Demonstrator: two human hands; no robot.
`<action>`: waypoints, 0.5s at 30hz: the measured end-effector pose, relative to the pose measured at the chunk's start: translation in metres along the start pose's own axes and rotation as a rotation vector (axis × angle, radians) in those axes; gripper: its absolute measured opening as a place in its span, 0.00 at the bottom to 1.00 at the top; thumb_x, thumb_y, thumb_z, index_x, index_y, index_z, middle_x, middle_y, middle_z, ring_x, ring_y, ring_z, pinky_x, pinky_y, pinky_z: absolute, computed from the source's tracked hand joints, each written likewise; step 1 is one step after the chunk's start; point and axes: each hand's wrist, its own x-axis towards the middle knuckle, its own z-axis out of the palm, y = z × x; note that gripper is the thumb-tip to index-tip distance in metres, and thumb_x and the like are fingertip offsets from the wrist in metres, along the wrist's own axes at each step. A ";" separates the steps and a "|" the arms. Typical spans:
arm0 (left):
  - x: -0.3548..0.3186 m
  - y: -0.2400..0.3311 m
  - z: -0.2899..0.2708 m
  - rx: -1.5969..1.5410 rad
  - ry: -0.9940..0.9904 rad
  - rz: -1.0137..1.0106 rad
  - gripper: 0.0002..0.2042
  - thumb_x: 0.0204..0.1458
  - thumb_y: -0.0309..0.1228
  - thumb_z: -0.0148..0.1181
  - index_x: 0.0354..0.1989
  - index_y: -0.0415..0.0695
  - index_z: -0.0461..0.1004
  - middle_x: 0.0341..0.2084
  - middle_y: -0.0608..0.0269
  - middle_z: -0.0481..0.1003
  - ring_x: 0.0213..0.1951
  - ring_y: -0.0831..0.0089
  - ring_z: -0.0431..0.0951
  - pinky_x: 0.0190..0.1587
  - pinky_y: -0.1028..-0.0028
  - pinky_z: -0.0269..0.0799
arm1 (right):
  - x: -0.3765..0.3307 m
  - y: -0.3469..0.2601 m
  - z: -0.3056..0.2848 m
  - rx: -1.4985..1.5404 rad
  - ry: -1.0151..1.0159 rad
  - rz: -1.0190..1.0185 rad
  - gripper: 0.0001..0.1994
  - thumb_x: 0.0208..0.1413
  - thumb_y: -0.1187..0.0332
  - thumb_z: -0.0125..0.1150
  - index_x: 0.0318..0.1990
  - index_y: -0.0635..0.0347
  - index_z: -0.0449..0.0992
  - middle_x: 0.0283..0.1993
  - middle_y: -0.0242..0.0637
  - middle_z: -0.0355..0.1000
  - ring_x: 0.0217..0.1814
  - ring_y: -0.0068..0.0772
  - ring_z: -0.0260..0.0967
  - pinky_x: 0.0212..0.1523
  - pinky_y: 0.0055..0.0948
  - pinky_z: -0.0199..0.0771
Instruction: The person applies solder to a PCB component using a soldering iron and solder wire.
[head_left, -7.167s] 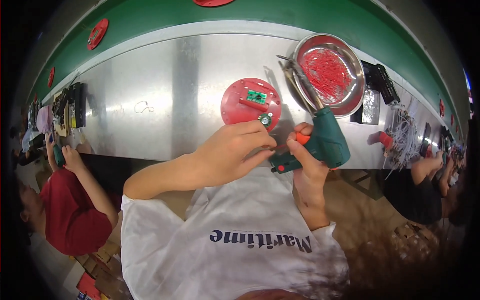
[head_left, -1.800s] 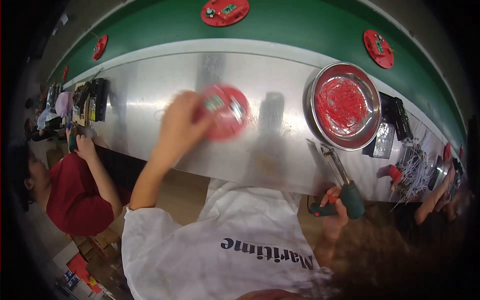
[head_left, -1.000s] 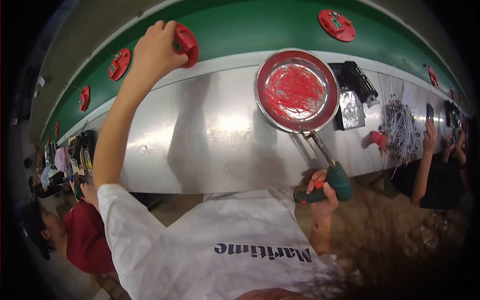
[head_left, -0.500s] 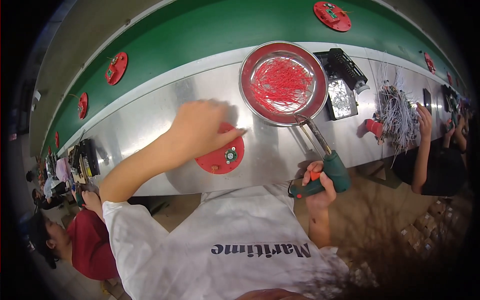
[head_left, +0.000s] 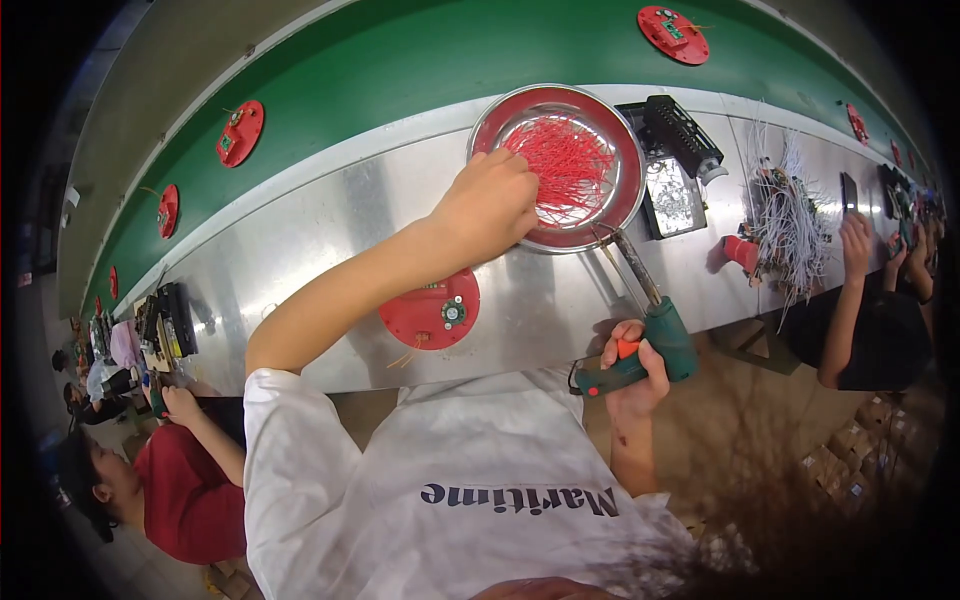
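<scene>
My left hand (head_left: 490,203) hovers over the left rim of a round steel bowl (head_left: 487,125), its fingers curled together beside a heap of short red wires (head_left: 565,165). Whether a wire is pinched in them is hidden. Below my left wrist lies a red disc (head_left: 405,318) carrying a small green board and a speaker-like round part, with thin wires at its lower edge. My right hand (head_left: 637,375) grips a green soldering gun (head_left: 668,340) with an orange trigger. Its metal barrel points up to the bowl's near rim.
Right of the bowl stand a black holder (head_left: 685,135) and a shallow tray (head_left: 675,200). Beyond are a solder-like red spool (head_left: 740,252) and a bundle of white wires (head_left: 790,230). More red discs (head_left: 240,133) rest on the green belt (head_left: 400,60). Co-workers sit at both sides.
My left hand has moved from the red disc up and right to the bowl, its fingers now curled. The disc is more exposed. My right hand holds the soldering gun almost still.
</scene>
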 end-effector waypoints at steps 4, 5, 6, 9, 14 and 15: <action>-0.006 0.002 -0.015 -0.226 0.038 -0.054 0.05 0.50 0.25 0.57 0.32 0.36 0.74 0.29 0.48 0.76 0.37 0.53 0.76 0.41 0.56 0.69 | 0.001 -0.002 0.001 0.051 -0.012 0.005 0.11 0.54 0.66 0.53 0.39 0.66 0.69 0.41 0.46 0.69 0.29 0.33 0.68 0.31 0.29 0.71; -0.009 0.006 -0.018 -0.226 0.038 -0.055 0.05 0.50 0.25 0.57 0.32 0.36 0.74 0.29 0.48 0.76 0.37 0.53 0.76 0.41 0.56 0.69 | 0.000 -0.002 0.000 0.051 -0.012 0.007 0.11 0.54 0.66 0.53 0.39 0.66 0.69 0.41 0.46 0.69 0.29 0.33 0.68 0.31 0.29 0.71; -0.012 0.010 -0.021 -0.304 0.093 -0.078 0.05 0.52 0.25 0.56 0.33 0.36 0.73 0.29 0.48 0.76 0.35 0.53 0.76 0.40 0.57 0.70 | 0.000 -0.001 -0.001 0.056 -0.009 0.005 0.11 0.54 0.66 0.53 0.39 0.66 0.69 0.40 0.46 0.69 0.29 0.33 0.68 0.31 0.29 0.71; -0.033 0.031 -0.040 -0.469 0.130 -0.186 0.05 0.56 0.25 0.56 0.35 0.36 0.74 0.29 0.51 0.76 0.31 0.58 0.76 0.36 0.64 0.70 | -0.001 -0.003 0.002 0.040 -0.012 0.004 0.11 0.54 0.66 0.53 0.38 0.66 0.69 0.40 0.45 0.69 0.30 0.33 0.68 0.32 0.29 0.71; -0.090 0.075 -0.068 -0.612 -0.039 -0.296 0.07 0.56 0.25 0.58 0.40 0.35 0.74 0.27 0.53 0.76 0.32 0.61 0.78 0.35 0.68 0.72 | 0.000 -0.002 0.010 -0.060 -0.040 0.063 0.10 0.55 0.68 0.55 0.39 0.66 0.71 0.41 0.45 0.70 0.30 0.30 0.69 0.32 0.28 0.70; -0.101 0.080 -0.068 -0.663 -0.050 -0.292 0.07 0.56 0.24 0.58 0.41 0.36 0.75 0.28 0.54 0.76 0.31 0.64 0.78 0.33 0.70 0.72 | -0.002 -0.001 0.019 -0.097 -0.084 0.066 0.10 0.56 0.69 0.56 0.40 0.67 0.72 0.42 0.45 0.71 0.31 0.30 0.69 0.32 0.28 0.70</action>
